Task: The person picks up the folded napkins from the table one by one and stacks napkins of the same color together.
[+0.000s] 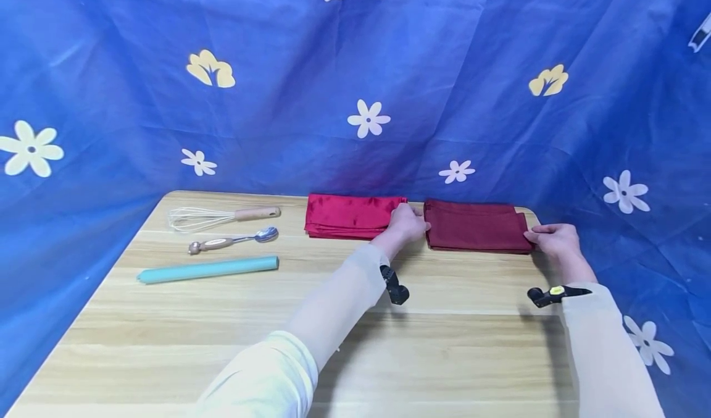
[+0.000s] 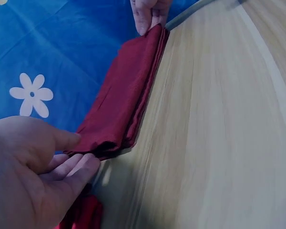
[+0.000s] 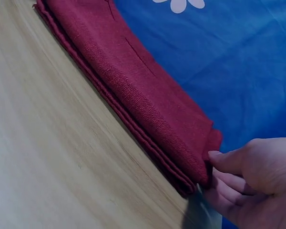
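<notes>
A dark red folded cloth lies at the back right of the table, its layers showing along the front edge. At its left end is my left hand; in the left wrist view the thumb lies over the cloth's end and the fingers sit low against it, pinching the corner. My right hand pinches the opposite end, with the thumb on top and the other fingers partly hidden below. A brighter red, shiny folded cloth lies just left, partly behind my left hand.
On the table's left side lie a whisk with a wooden handle, a spoon and a teal stick-like object. A blue flowered curtain hangs right behind the wooden table and along its right side.
</notes>
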Tool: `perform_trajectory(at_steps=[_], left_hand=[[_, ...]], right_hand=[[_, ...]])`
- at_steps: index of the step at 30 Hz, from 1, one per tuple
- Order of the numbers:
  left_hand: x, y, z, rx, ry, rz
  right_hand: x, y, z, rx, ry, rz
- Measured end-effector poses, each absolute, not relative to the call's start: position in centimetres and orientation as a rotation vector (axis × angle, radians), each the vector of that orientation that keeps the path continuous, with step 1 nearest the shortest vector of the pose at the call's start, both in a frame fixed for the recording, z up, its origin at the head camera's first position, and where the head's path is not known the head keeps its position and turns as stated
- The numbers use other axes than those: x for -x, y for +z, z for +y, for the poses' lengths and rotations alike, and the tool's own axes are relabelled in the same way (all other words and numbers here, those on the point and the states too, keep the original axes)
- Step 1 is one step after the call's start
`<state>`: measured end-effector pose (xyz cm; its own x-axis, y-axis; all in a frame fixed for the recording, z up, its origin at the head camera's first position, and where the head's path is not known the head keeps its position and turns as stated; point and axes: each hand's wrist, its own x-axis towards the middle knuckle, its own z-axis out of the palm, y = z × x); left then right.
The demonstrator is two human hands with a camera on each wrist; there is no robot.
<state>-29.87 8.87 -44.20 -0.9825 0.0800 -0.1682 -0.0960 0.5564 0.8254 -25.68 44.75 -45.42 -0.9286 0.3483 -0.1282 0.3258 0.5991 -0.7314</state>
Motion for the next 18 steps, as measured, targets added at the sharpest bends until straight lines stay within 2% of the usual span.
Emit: perform_trajectory(at_steps=[9, 18], left_hand=[[29.5, -43.2, 6.9, -0.128, 1.620, 2.501], [28.8, -42.2, 4.5, -0.297, 1.763, 2.436]], right_hand=[[24.3, -43.6, 44.9, 0.466, 1.041, -2.815], [23.2, -41.7, 43.9, 0.297, 1.176, -2.730]])
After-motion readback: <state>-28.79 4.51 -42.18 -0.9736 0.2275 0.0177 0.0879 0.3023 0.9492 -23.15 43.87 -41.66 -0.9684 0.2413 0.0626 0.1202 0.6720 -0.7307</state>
